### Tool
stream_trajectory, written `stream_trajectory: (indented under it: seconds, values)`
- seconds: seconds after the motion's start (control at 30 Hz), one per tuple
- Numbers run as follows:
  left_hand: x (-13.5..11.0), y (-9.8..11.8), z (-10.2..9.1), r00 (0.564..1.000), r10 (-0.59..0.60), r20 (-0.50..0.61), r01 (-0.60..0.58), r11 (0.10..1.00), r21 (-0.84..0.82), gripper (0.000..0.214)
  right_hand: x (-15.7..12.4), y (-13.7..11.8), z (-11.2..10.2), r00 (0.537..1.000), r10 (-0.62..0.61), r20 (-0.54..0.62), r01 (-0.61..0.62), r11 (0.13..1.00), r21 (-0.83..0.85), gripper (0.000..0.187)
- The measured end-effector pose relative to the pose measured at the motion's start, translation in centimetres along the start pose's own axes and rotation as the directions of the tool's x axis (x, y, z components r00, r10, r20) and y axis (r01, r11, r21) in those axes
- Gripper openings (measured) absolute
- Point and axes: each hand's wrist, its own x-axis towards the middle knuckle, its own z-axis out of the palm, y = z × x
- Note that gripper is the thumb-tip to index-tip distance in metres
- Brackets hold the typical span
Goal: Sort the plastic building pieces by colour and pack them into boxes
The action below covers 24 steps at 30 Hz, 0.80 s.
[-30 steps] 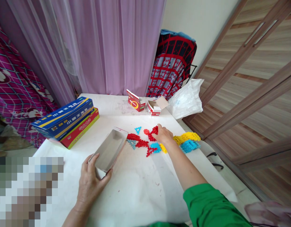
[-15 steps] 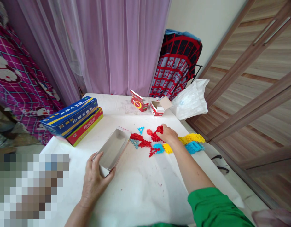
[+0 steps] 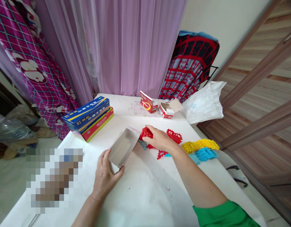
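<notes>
My left hand (image 3: 105, 176) grips the near end of an empty, open cardboard box (image 3: 124, 147), pale grey inside, which lies slanted on the table. In my right hand (image 3: 160, 139) is a bunch of red plastic building pieces (image 3: 145, 132), pinched between thumb and fingers at the box's far right edge. A grey-blue piece (image 3: 142, 144) lies under that hand, beside the box. More red pieces (image 3: 175, 136) rest beyond my right wrist. To the right of my forearm are piled yellow pieces (image 3: 208, 144) and blue pieces (image 3: 206, 154). My right hand hides part of the pieces below it.
Stacked at the left are blue boxes (image 3: 88, 115) over a red and yellow box (image 3: 98, 128). Two small red boxes, one upright (image 3: 148, 105) and one with its flap open (image 3: 166, 113), stand at the back. A white bag (image 3: 204, 102) sits at the back right corner.
My right hand has moved left to the box's edge with the red pieces in it. My left hand still holds the box. The whole view has shifted right.
</notes>
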Motion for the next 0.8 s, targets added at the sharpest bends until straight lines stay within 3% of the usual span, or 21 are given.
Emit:
stream_trajectory:
  seconds: [0.13,0.27,0.37,0.47,0.53,0.63,0.7,0.8]
  values:
    - [0.1,0.0,0.0,1.0,-0.004,0.005,0.004,1.0,-0.019,0.082,0.3,-2.0,1.1,0.988,-0.146,0.056,0.145,0.989,0.021,0.053]
    - [0.0,0.2,-0.4,0.999,-0.001,0.041,0.001,1.0,-0.007,0.083,0.6,-2.3,1.8,0.985,-0.158,0.069,0.159,0.987,0.002,0.052]
    - [-0.4,0.1,-1.4,0.99,-0.008,0.143,-0.006,0.995,0.096,0.093,0.5,-1.8,1.7,0.988,-0.13,0.081,0.132,0.991,-0.024,0.051]
    - [0.1,-0.4,-3.6,0.961,0.031,0.274,-0.085,0.979,0.187,0.1,0.0,-1.4,1.5,0.985,-0.151,0.087,0.154,0.987,-0.035,0.048]
    - [1.9,-0.7,-5.2,0.937,0.07,0.341,-0.144,0.97,0.197,0.093,-0.4,-1.2,1.3,0.984,-0.157,0.087,0.16,0.986,-0.036,0.046]
    - [7.0,-0.7,-6.5,0.922,0.12,0.368,-0.202,0.961,0.191,0.059,-0.8,-1.1,1.1,0.983,-0.154,0.097,0.158,0.986,-0.043,0.046]
    - [11.2,-0.3,-5.8,0.891,0.185,0.415,-0.253,0.961,0.114,0.044,-1.0,-1.1,1.1,0.982,-0.157,0.102,0.162,0.986,-0.047,0.048]
    - [16.6,0.2,-2.9,0.785,0.277,0.554,-0.319,0.947,-0.022,0.036,-1.1,-1.2,1.1,0.979,-0.178,0.098,0.183,0.982,-0.044,0.052]
